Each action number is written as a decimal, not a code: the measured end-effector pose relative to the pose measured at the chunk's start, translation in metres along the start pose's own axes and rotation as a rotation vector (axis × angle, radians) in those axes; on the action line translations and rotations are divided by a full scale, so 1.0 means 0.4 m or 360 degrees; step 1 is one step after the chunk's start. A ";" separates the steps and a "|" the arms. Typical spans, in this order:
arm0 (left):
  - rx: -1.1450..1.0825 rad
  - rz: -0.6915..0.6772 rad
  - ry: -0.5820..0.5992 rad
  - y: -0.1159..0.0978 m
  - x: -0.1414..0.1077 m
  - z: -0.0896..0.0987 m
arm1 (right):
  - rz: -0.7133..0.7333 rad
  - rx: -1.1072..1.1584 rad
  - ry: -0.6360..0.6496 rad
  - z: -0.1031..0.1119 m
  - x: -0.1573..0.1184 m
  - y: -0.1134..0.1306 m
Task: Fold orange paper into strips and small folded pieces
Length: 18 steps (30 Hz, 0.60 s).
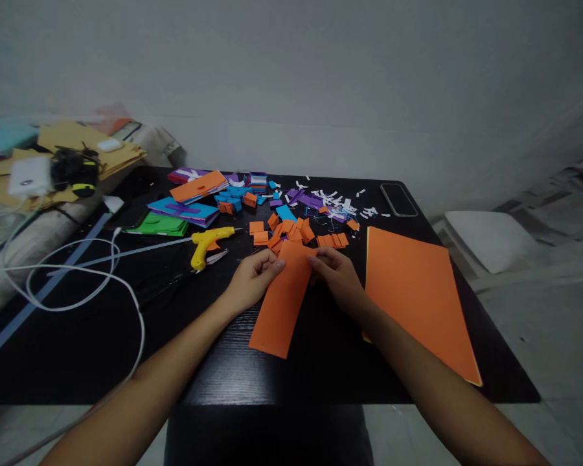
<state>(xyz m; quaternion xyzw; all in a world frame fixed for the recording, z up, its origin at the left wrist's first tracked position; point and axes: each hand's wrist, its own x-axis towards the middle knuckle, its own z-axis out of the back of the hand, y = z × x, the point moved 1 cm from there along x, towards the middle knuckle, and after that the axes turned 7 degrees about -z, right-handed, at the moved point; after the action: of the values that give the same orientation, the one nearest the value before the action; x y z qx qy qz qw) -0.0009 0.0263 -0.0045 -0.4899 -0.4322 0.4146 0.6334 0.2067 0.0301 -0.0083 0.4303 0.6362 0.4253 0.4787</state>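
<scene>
An orange paper strip (282,304) is held upright-lengthwise over the black table (228,382), its near end towards me. My left hand (255,275) pinches its left edge near the far end. At the right edge, my right hand (337,275) grips the same strip between thumb and fingers. Just beyond the strip lie several small folded orange paper pieces (291,228). To the right rests a stack of large orange sheets (418,291), with a yellow edge showing beneath, partly covered by my right forearm.
A yellow glue gun (206,246) lies left of my hands, near dark scissors and a looping white cable (136,304). Folded coloured papers (184,210), white scraps (340,204) and a phone (398,200) lie farther back. A white stool (480,236) stands right.
</scene>
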 end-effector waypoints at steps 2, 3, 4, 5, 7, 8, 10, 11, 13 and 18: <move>-0.0006 0.0011 -0.0044 0.003 0.000 0.000 | -0.0032 0.0102 0.0044 0.001 0.000 0.001; -0.0008 0.0020 -0.0068 0.004 0.000 0.000 | -0.0046 0.0153 0.0079 0.001 0.000 0.001; -0.0006 0.0029 -0.0085 0.004 0.000 0.001 | -0.0055 0.0194 0.0113 0.001 0.001 0.002; 0.0000 0.0036 -0.0094 0.005 0.000 0.001 | -0.0061 0.0222 0.0143 0.002 0.001 0.002; 0.0014 0.0044 -0.0102 0.006 0.000 0.001 | -0.0075 0.0244 0.0170 0.003 0.000 0.004; 0.0018 0.0047 -0.0104 0.007 -0.001 0.001 | -0.0089 0.0237 0.0175 0.004 0.000 0.004; 0.0002 0.0049 -0.0105 0.014 -0.001 -0.001 | -0.0109 0.0221 0.0169 0.005 -0.001 0.003; -0.0008 0.0048 -0.0105 0.018 -0.001 -0.002 | -0.0117 0.0214 0.0177 0.006 -0.002 0.002; 0.0015 0.0016 -0.0126 0.027 -0.001 -0.005 | -0.0118 0.0196 0.0198 0.006 -0.002 -0.001; 0.0122 -0.0117 -0.0172 0.038 -0.006 -0.014 | -0.0090 0.0092 0.0240 0.004 -0.001 -0.010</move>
<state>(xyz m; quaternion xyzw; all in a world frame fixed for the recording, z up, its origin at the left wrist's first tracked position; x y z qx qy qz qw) 0.0022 0.0252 -0.0205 -0.4258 -0.4673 0.4333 0.6423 0.2077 0.0288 -0.0121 0.3926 0.6945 0.4242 0.4285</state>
